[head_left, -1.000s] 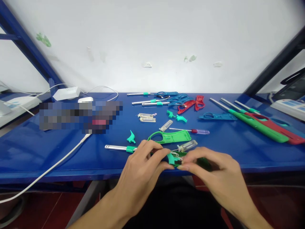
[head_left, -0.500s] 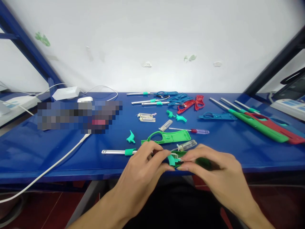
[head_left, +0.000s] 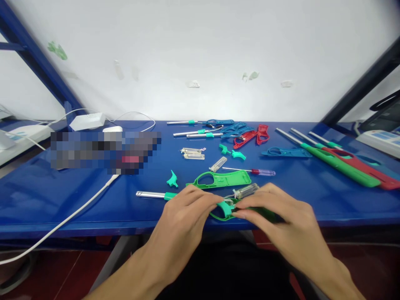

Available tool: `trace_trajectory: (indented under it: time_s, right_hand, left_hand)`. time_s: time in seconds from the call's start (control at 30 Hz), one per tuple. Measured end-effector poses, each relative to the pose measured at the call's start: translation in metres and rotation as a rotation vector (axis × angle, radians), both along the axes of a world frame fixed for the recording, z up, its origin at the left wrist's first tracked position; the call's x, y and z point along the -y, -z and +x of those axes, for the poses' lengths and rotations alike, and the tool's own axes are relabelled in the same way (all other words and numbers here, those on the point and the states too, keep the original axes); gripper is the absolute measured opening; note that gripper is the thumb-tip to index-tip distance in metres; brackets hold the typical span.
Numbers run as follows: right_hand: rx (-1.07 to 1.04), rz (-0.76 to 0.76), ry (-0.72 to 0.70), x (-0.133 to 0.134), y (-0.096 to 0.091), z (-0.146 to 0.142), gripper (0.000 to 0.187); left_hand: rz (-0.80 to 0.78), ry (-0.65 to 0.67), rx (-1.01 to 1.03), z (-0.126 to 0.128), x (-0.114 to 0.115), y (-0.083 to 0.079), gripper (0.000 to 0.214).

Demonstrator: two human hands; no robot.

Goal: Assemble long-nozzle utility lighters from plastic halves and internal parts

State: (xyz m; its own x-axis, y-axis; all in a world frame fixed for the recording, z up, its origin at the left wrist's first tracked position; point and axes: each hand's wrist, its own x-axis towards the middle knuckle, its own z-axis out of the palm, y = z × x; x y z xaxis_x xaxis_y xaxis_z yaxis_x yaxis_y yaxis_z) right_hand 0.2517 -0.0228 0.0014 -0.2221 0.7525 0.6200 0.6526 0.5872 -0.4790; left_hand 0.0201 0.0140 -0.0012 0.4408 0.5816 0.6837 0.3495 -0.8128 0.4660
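A teal lighter trigger [head_left: 225, 209] is between my hands, over a green lighter handle half [head_left: 220, 217] near the table's front edge. My left hand [head_left: 184, 221] has its fingers closed at the trigger's left end; its thumb is mostly hidden. My right hand [head_left: 278, 212] pinches the trigger's right end between thumb and fingertips, beside thin white wires [head_left: 229, 201]. A metal lighter tube [head_left: 151, 194] with a teal collar runs under my left hand. Behind my fingers lie a clear fuel tank [head_left: 246, 191] and another green handle half [head_left: 229, 179].
A screwdriver [head_left: 264, 172], loose teal triggers [head_left: 172, 179], clear tanks [head_left: 193, 156] and red and blue handle halves [head_left: 286, 152] lie farther back. Long lighters [head_left: 343, 164] rest at right. A white cable [head_left: 75, 214] crosses the left side, near a pixelated area.
My left thumb has drawn back from below the trigger, so more of the green handle half's loop shows. The metal tube has shifted slightly up and right.
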Motion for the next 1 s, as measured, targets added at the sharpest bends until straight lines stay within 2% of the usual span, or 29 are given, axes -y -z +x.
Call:
trace_trajectory:
  time_s: [0.13, 0.43, 0.67, 1.0]
  right_hand:
    - [0.035, 0.012, -0.010, -0.001, 0.000, -0.002, 0.016]
    - [0.106, 0.052, -0.046, -0.003, 0.001, -0.001, 0.018]
    - [0.094, 0.037, -0.035, -0.004, 0.001, -0.002, 0.018]
    - [0.086, 0.066, -0.036, -0.004, 0.002, -0.002, 0.017]
  left_hand:
    - [0.057, -0.046, -0.044, 0.001, -0.003, -0.001, 0.025]
    - [0.053, -0.103, -0.095, 0.003, -0.011, -0.002, 0.012]
    - [0.090, -0.085, -0.075, 0.001, -0.013, 0.003, 0.021]
    - [0.117, -0.068, -0.125, 0.000, -0.015, 0.001, 0.027]
